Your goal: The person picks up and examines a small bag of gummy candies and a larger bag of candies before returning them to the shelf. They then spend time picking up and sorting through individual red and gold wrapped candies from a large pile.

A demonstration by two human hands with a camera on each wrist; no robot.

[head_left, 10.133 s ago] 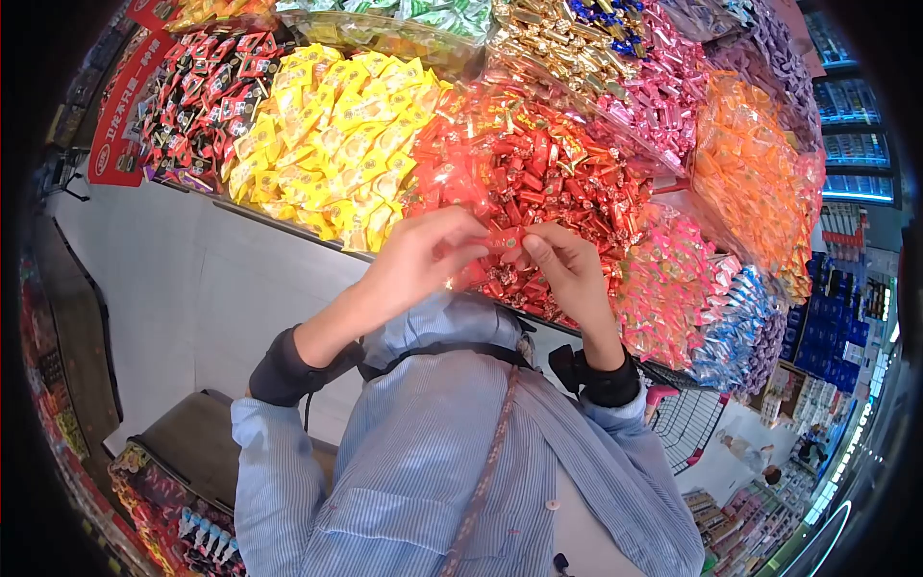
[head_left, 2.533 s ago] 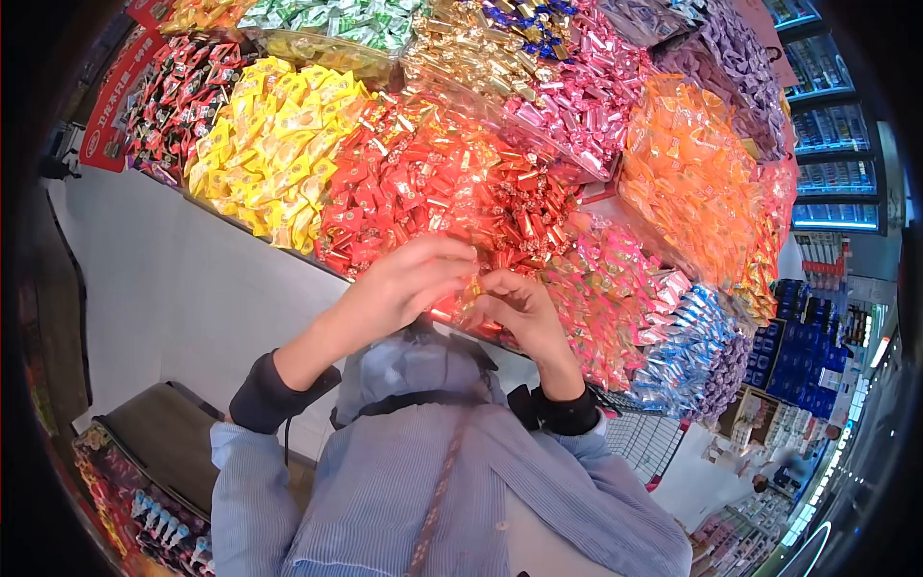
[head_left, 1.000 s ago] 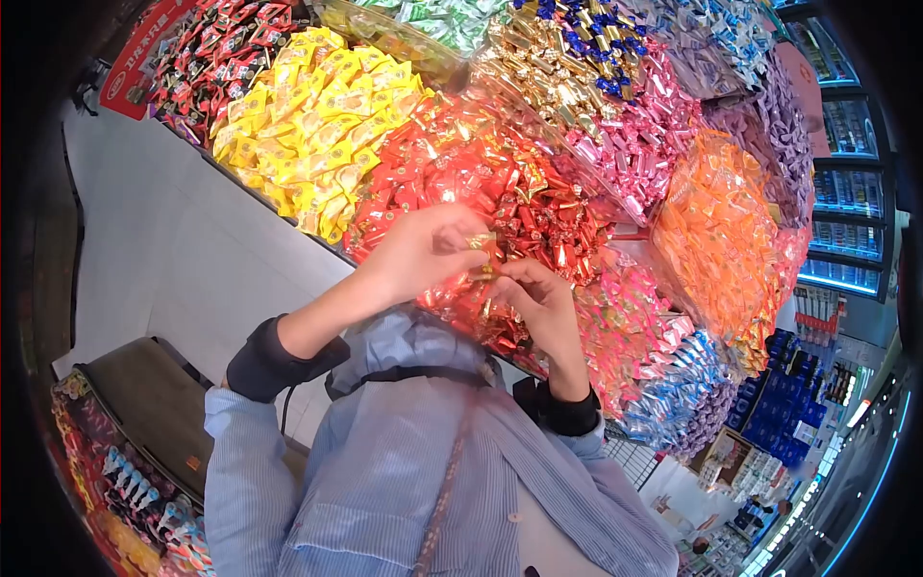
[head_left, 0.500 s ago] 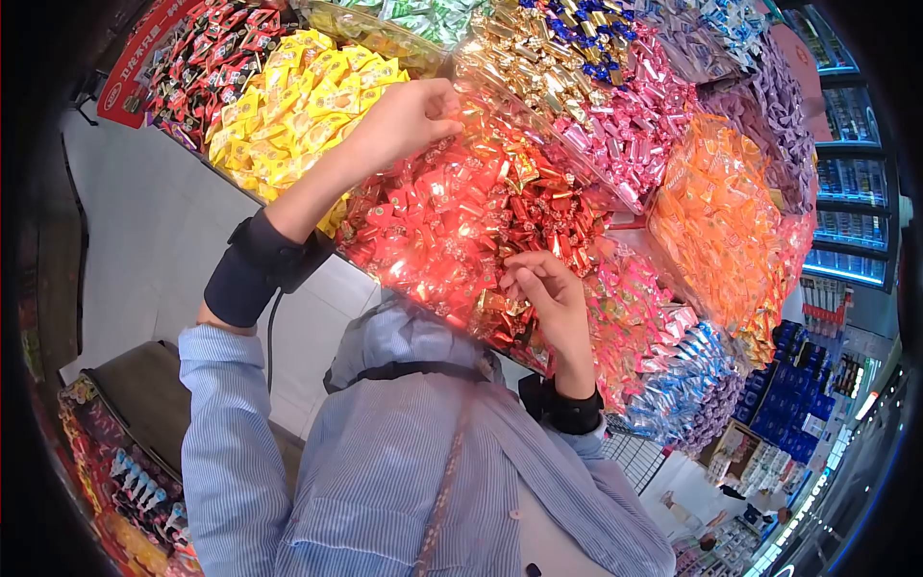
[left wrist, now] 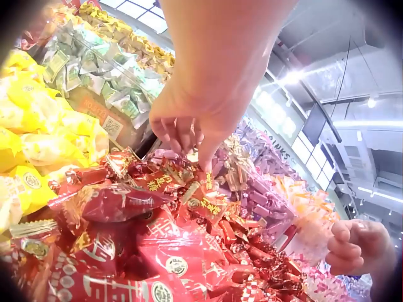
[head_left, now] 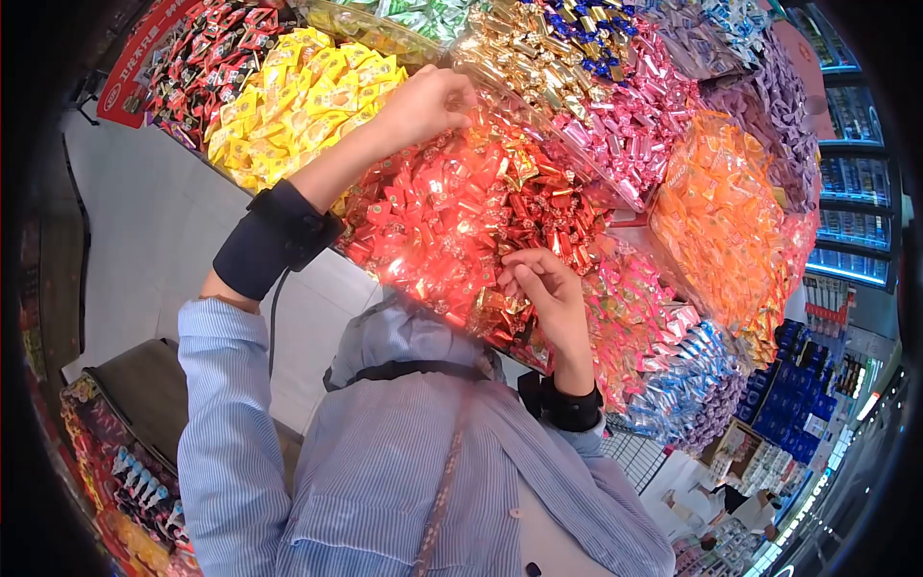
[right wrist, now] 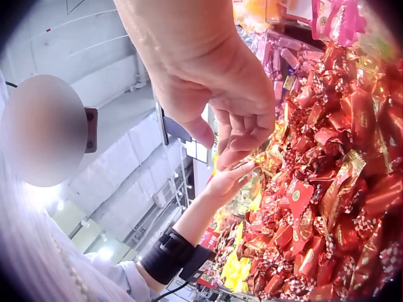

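Toward the back of the red-wrapped candy pile, my left hand reaches out beside the yellow candies. In the left wrist view my left hand points down with bent fingers, the fingertips touching red and gold wrappers; no clear grip on one shows. Above the near edge of the red pile hangs my right hand, loosely curled. Nothing shows in my right hand in the right wrist view, where its fingertips stand off the red candies.
Yellow candies lie left of the red pile, gold and pink ones behind it, orange ones to the right. Clear dividers part some piles. A shopping cart stands at the lower right.
Since one second ago my left hand has left my right and moved to the back of the red pile. The gold-coloured wrapper no longer shows between my hands. My right hand has stayed near the front.
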